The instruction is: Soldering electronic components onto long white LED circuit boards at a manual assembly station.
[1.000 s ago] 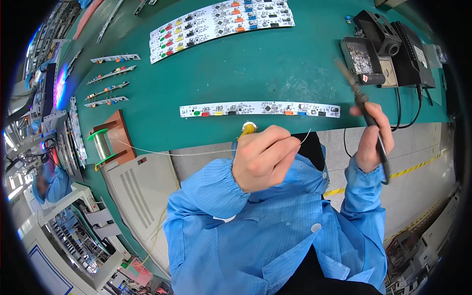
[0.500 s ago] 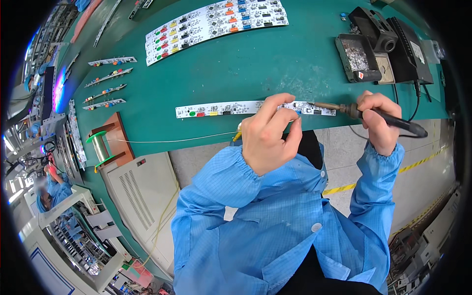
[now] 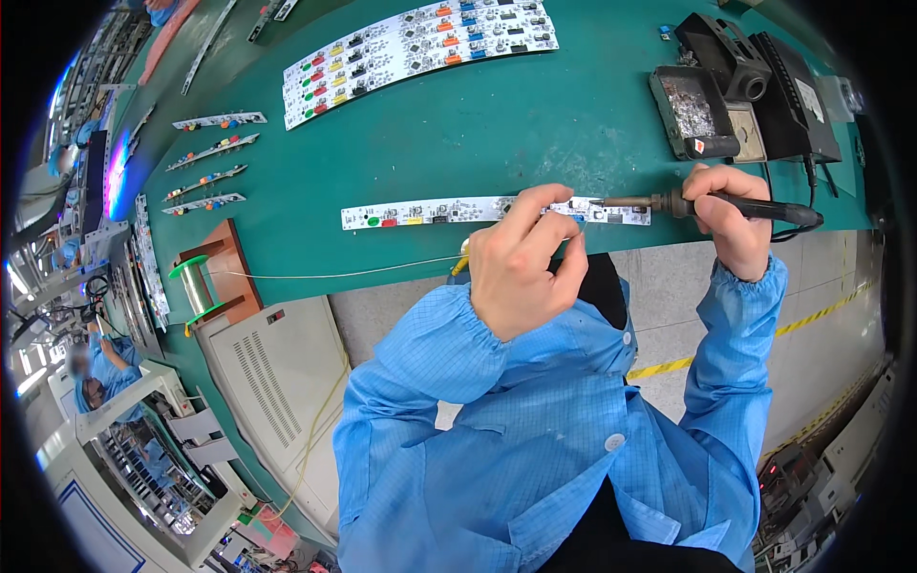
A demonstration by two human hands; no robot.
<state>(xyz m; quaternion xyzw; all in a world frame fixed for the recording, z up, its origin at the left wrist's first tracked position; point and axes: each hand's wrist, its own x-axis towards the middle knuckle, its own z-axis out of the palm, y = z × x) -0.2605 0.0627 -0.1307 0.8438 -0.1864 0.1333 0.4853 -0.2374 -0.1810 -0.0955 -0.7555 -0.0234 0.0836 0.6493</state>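
A long, narrow white circuit board lies near the front edge of the green bench, with coloured connectors along it. My right hand is closed around the dark handle of a soldering iron. The iron's tip points left and rests at the small parts on the board's right half. Over the middle of the board, my left hand is closed in a pinch. Thin solder wire runs into it from a spool on a brown wooden stand; its end by the fingertips is hard to make out.
Several joined white boards lie at the back. More narrow boards lie at the left. Back right stand a black iron holder, a tray of solder scraps and a black soldering station with a cord.
My right hand has shifted slightly left, bringing the iron's tip further left along the board. The iron's handle lies more level. My left hand stays nearly still.
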